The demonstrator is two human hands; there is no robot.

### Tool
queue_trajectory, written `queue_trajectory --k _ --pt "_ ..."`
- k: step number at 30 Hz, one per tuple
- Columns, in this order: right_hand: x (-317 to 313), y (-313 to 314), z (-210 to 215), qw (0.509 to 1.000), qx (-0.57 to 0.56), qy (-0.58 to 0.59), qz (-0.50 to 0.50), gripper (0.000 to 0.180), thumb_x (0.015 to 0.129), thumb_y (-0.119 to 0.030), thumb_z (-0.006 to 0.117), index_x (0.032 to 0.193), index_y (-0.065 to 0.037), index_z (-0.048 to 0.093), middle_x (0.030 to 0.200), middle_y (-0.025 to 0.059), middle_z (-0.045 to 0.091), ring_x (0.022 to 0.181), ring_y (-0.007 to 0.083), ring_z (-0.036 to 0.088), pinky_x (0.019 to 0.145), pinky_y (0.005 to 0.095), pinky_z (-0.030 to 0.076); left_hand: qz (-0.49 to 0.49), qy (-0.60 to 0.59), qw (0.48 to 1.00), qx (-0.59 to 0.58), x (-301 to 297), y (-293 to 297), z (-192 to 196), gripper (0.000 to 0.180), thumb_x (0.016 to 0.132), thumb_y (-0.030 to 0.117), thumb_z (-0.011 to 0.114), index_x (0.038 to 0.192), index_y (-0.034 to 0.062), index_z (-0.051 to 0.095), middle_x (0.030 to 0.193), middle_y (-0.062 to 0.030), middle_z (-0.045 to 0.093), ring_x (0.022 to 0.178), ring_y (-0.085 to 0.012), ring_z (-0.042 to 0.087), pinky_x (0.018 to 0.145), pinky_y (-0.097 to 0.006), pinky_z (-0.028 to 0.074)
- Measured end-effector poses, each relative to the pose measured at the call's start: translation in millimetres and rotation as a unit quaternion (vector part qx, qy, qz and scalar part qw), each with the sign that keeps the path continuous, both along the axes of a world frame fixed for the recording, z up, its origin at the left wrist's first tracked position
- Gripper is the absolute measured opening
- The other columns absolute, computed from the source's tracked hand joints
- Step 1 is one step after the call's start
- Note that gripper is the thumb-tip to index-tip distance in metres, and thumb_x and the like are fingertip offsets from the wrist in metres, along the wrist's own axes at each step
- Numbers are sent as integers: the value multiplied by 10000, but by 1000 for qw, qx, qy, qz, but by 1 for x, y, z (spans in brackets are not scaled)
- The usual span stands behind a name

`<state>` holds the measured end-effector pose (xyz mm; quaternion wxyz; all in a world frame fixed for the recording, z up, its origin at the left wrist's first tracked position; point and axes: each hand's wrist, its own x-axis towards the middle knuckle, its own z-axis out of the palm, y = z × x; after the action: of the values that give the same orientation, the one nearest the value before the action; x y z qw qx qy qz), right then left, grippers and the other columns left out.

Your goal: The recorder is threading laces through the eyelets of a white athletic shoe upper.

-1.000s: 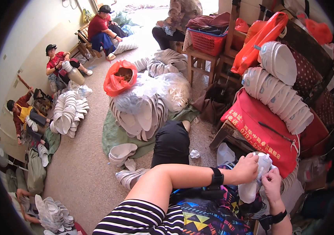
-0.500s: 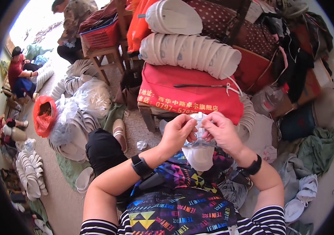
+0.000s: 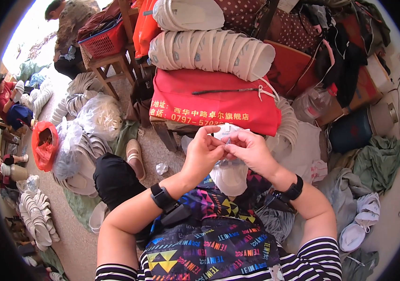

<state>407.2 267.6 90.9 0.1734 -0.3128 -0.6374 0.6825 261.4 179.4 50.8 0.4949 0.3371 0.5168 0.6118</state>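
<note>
A white shoe (image 3: 229, 180) rests toe toward me on my patterned apron (image 3: 209, 248), with its upper part half hidden behind my fingers. Over its opening, my left hand (image 3: 203, 151) is closed in a pinch. My right hand (image 3: 249, 150) pinches right beside it, so the fingertips of both hands meet. A small greyish bit shows between them, too small to name. Behind the hands, a pale piece of the shoe with a printed mark sticks up.
Ahead is a low stand under a red cloth (image 3: 214, 100), bearing a dark thin tool (image 3: 225, 91) and a row of nested white shoes (image 3: 209, 51). Shoe piles and a red bag (image 3: 45, 145) lie left. Green cloth (image 3: 379, 161) lies right. Other people sit farther left.
My hands have come together, fingertips now meeting where they were slightly apart over the shoe. The whole view has shifted, so the surroundings appear farther left and higher.
</note>
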Motion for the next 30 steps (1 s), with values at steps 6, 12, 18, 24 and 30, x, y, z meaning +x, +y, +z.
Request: queue_trajectory --k 6,12,18,24,30 --pt "-3 7 34 897 435 73 -21 137 844 73 612 950 1 659 842 65 558 718 150 612 622 254 521 -110 -95 989 31 -17 0 10 274 990 93 509 1236 -27 506 1101 -102 636 959 -200 675 849 -308 551" --pt "-13 9 182 819 488 291 -78 70 925 -23 584 953 6 641 968 109 652 741 152 670 700 252 536 -290 -47 956 7 -27 -12 8 491 1027 316 462 1442 61 404 1093 -42 654 1001 -133 646 890 -287 501" --pt "-11 76 234 748 497 391 -202 120 929 -100 622 1008 -14 651 852 27 667 695 85 653 659 199 563 -468 63 877 89 9 -27 57 447 1031 362 426 1299 32 565 1057 -42 565 924 -115 535 803 -251 451" --pt "13 126 165 896 402 77 -172 217 909 -103 618 1116 -45 644 890 67 658 768 112 637 726 229 522 -301 49 938 165 -21 -25 159 379 1035 303 449 944 14 677 654 40 476 611 -37 423 555 -203 350" --pt "42 73 38 853 471 -134 181 208 777 -73 650 978 -33 613 954 127 560 840 271 613 761 356 506 -125 51 984 113 -38 -4 115 360 1031 265 458 897 4 667 654 45 474 609 -29 383 553 -203 324"
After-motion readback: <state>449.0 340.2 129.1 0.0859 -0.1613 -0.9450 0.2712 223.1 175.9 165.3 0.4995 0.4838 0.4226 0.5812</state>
